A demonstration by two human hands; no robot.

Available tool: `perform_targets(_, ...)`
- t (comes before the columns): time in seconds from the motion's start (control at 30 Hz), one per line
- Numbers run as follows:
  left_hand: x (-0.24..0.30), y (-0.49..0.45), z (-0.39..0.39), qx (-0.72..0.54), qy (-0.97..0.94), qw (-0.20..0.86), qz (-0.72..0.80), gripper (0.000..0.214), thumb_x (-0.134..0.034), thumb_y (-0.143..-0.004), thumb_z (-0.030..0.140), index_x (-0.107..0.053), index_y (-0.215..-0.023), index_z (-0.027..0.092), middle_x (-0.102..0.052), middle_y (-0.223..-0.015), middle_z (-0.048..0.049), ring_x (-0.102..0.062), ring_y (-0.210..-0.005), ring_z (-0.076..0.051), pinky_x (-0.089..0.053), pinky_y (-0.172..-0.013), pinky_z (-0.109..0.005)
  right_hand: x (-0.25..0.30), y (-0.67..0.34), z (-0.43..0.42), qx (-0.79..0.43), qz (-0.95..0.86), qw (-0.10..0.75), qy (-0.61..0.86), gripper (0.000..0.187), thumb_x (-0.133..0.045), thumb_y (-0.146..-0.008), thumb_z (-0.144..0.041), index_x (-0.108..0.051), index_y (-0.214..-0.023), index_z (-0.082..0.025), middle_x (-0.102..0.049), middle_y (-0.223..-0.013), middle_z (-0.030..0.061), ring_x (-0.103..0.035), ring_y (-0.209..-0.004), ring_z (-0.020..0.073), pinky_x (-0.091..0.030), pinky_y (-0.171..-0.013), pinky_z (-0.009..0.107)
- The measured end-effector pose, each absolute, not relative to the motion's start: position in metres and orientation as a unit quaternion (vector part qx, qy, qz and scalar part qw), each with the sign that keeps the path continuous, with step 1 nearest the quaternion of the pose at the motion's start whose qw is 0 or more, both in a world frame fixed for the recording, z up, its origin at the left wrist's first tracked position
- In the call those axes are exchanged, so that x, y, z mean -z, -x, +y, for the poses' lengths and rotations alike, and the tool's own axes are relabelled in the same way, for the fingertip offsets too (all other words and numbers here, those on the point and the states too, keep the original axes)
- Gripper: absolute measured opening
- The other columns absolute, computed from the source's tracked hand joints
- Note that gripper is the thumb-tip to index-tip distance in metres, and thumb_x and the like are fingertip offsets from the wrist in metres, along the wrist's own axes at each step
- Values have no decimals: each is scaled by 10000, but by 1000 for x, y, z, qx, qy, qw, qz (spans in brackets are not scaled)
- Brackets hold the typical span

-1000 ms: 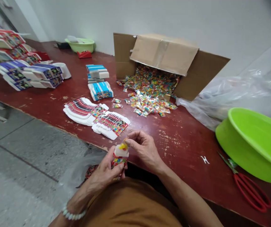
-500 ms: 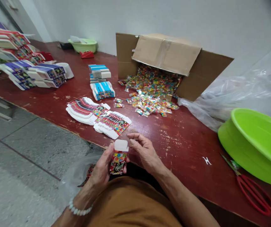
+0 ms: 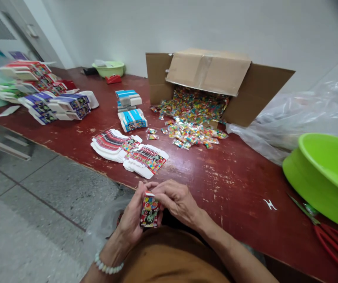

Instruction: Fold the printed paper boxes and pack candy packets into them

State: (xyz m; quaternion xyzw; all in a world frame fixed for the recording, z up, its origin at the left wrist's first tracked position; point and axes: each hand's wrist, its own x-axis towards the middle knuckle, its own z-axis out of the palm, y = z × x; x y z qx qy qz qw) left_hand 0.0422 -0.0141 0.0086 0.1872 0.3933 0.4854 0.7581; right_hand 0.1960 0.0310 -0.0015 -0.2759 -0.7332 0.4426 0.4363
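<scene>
A small red paperboard box printed with bright cartoon art stands upright between the person's hands, just off the front edge of the desk and above a brown shirt. The left hand is closed around the box, gripping its sides, while the right hand curls over the top, its fingertips pressing at the white upper edge. That pinch looks like the weak point: the card seems thin, so uneven pressure could crease or tear it, and a slackened left hand could let the box fall to the grey floor. Anything inside is hidden. On the dark red wooden desk, flat stacks of white-backed printed box blanks lie near the hands, where a careless elbow could knock them askew. Beyond them, foil-wrapped sweets spill from a tipped brown cardboard carton, and jostling it could send more packets sliding. Red-handled scissors lie beside a lime-green plastic basin, close to the desk's edge.
</scene>
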Motion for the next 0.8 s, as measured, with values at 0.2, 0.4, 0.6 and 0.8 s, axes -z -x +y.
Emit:
perform_targets(0.2, -3, -49, -15, -508, -232, 718, 417, 830, -598, -806, 801, -528, -1372, 197, -714, -654, -9, -641, -406, -188, -502, -386, -256, -3, -187, 35, -686, -520, 362, 357, 264, -808, -787, -405, -711, -763, -161, -739, -778, 32, -608, -554, 117, -461, -492, 226)
perform_targets(0.4, -4, -42, -11, -487, -224, 724, 434, 892, -645, -753, 807, -602, -1338, 136, -714, -635, -29, -611, -393, -169, -482, -372, -242, -5, -187, 36, -578, -647, 417, 272, 176, -693, -918, -319, -687, -800, -189, -780, -1014, 68, -709, -888, 176, -555, -814, 325)
perform_targets(0.6, 3, -33, -7, -497, -220, 720, 432, 563, -742, -796, 509, -637, -1243, 184, -717, -743, -4, -625, -427, -157, -519, -379, -258, 3, -187, 37, -374, -811, 380, 241, 31, -662, -957, -235, -683, -970, -216, -741, -1126, 80, -664, -1078, 216, -487, -968, 409)
perform_targets(0.8, 25, -5, -15, -522, -262, 634, 507, 516, -687, -788, 496, -593, -1216, 225, -684, -730, 30, -597, -436, -142, -494, -406, -246, 13, -181, 57, -337, -848, 303, 276, 153, -667, -952, -284, -688, -1089, -221, -688, -1163, 92, -647, -1030, 215, -524, -900, 380)
